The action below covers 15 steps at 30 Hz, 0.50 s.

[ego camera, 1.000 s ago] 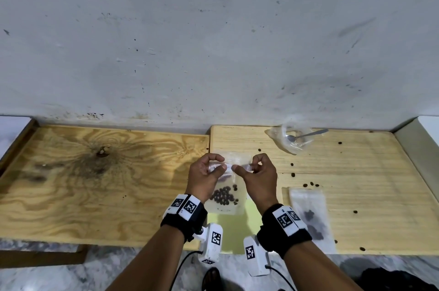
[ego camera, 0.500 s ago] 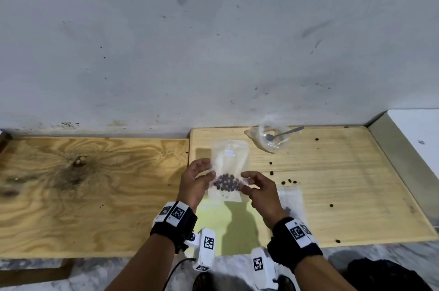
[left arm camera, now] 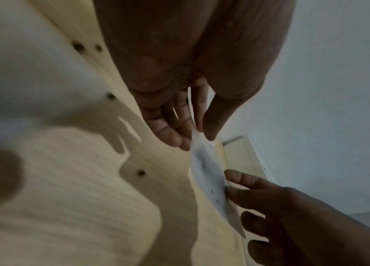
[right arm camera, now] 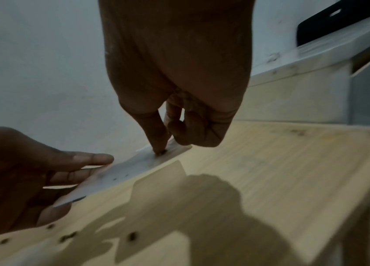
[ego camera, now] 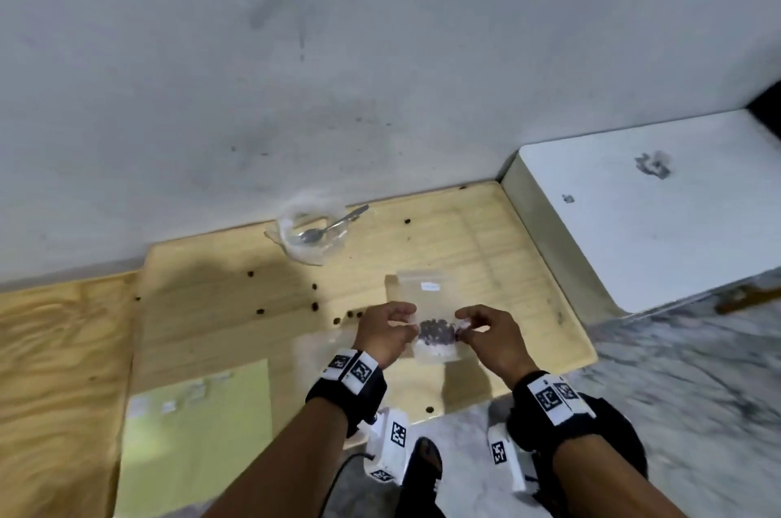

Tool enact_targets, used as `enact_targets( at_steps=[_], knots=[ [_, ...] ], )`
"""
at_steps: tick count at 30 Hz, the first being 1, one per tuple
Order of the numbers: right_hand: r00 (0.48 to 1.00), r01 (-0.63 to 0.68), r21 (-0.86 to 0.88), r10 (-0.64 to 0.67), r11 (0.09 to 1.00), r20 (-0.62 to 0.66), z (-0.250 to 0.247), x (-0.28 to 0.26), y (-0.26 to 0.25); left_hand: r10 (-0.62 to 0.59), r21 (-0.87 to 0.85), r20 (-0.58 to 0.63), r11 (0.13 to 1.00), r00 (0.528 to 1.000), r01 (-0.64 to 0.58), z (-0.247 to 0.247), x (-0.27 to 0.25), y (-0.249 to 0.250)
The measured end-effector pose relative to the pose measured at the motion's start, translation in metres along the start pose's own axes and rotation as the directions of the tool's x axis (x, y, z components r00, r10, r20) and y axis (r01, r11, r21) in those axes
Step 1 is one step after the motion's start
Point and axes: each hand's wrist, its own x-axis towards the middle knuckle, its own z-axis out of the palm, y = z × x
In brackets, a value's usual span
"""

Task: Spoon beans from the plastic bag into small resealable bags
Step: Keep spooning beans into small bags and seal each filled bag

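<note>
A small clear resealable bag with a clump of dark beans in it hangs a little above the wooden table, held by both side edges. My left hand pinches its left edge between thumb and fingers. My right hand pinches the right edge, thumb tip pressed on the bag. The big crumpled plastic bag lies near the wall with the metal spoon resting in it.
Loose beans are scattered over the table. A pale green sheet covers the near left part. A white block borders the table on the right. The table's near edge is just below my wrists.
Both hands moved from the bag's top strip to its side edges, turning the top away from me, then carried it right. The head view swung right and down.
</note>
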Motion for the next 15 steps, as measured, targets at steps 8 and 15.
enact_targets(
  at_steps=[8,15],
  knots=[
    [0.997,-0.075,-0.194,0.075,0.978,-0.008,-0.1,0.048,0.074,-0.148,0.093,0.076,0.986,0.986,0.141,0.138,0.044,0.003],
    [0.995,-0.064,-0.323,0.085,0.944,0.053,-0.111,0.063,0.095,-0.216,0.137,0.081,0.969,0.973,0.204,0.16,0.049,0.003]
  ],
)
